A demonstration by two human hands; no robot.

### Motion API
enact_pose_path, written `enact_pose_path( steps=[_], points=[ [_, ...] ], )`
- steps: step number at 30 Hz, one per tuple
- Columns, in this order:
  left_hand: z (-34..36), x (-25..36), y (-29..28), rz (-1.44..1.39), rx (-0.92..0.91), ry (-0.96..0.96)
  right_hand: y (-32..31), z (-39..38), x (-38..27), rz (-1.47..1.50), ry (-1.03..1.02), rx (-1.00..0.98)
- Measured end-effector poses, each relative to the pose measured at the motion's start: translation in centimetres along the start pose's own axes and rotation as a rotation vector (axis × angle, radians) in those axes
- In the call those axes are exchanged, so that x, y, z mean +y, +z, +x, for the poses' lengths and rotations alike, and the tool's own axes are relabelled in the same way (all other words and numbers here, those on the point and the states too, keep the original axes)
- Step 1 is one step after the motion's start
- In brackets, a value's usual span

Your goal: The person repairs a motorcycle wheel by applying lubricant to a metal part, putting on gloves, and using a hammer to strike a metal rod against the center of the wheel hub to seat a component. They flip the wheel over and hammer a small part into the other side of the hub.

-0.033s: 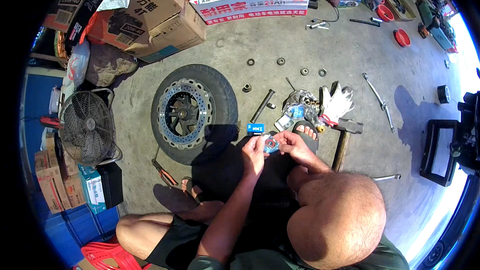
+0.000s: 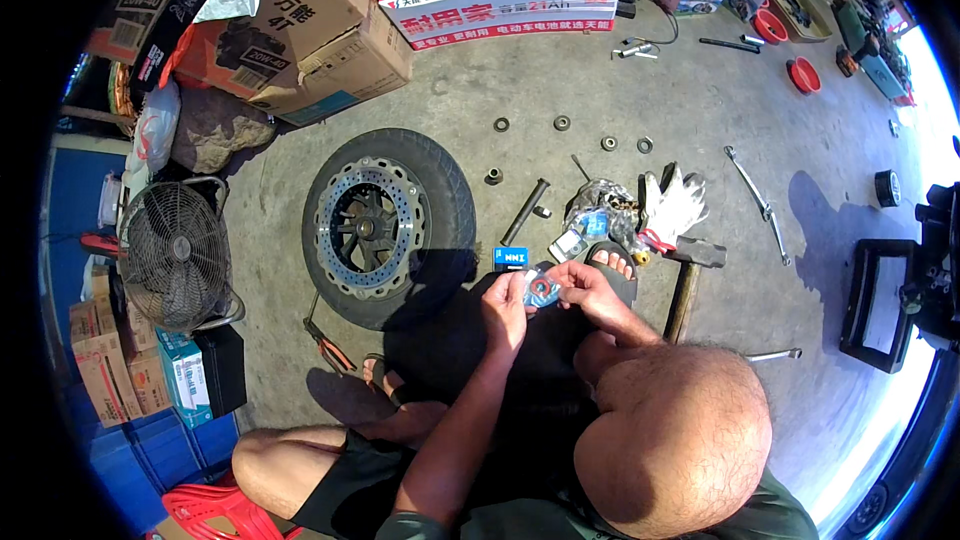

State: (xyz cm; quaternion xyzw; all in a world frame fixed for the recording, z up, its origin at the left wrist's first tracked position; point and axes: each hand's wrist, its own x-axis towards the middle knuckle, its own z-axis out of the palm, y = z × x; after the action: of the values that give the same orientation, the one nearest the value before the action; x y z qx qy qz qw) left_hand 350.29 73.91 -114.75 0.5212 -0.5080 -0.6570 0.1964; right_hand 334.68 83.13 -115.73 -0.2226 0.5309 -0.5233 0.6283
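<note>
1. The person squats on the concrete floor (image 2: pixel 700 110), and both hands meet just in front of the knees around a small round bearing (image 2: pixel 541 289) with a red centre, in clear wrapping.
2. The left hand (image 2: pixel 507 302) is clenched on the bearing's left edge; the right hand (image 2: pixel 583 288) pinches its right edge with the fingertips.
3. A small blue box (image 2: pixel 511 258) lies on the floor just beyond the hands; whether it holds anything cannot be told.
4. A motorcycle wheel (image 2: pixel 388 223) with a drilled brake disc lies flat to the left of the hands.
5. A white work glove (image 2: pixel 675 202) and a crumpled plastic bag (image 2: pixel 600 202) of small parts lie just beyond the right hand, with a hammer (image 2: pixel 690 275) beside them.
6. Two red bowls (image 2: pixel 803 74) sit near the floor's far right corner; their contents are too small to tell.
7. Cardboard boxes (image 2: pixel 330 40) are stacked along the far edge.
</note>
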Motion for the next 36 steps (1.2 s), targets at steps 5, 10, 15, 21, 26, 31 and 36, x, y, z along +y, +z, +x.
enact_pose_path(
  steps=[5, 10, 15, 21, 26, 31, 36],
  points=[
    [0.2, -0.1, -0.7, -0.026, -0.041, 0.024, -0.1, 0.0, 0.1, 0.135, -0.052, 0.051],
    [0.2, 0.1, -1.1, -0.177, -0.117, 0.007, 0.1, 0.1, 0.0, 0.195, -0.076, 0.105],
    [0.1, 0.7, -1.3, -0.197, -0.188, -0.022, -0.1, 0.0, -0.1, 0.144, -0.079, 0.163],
    [-0.5, 1.2, -1.0, -0.191, -0.142, 0.058, 1.0, -0.3, -2.2, 0.012, 0.162, 0.069],
    [-0.3, 0.9, -0.6, -0.265, -0.117, 0.058, 0.6, 0.2, -0.6, -0.144, 0.081, 0.051],
    [-0.4, 1.1, -0.2, -0.265, -0.100, 0.024, -0.2, 0.2, 0.0, -0.194, 0.036, 0.058],
    [-0.6, 1.1, -1.1, -0.309, -0.073, -0.019, 1.1, -0.4, -1.6, -0.098, -0.016, 0.062]
  ],
)
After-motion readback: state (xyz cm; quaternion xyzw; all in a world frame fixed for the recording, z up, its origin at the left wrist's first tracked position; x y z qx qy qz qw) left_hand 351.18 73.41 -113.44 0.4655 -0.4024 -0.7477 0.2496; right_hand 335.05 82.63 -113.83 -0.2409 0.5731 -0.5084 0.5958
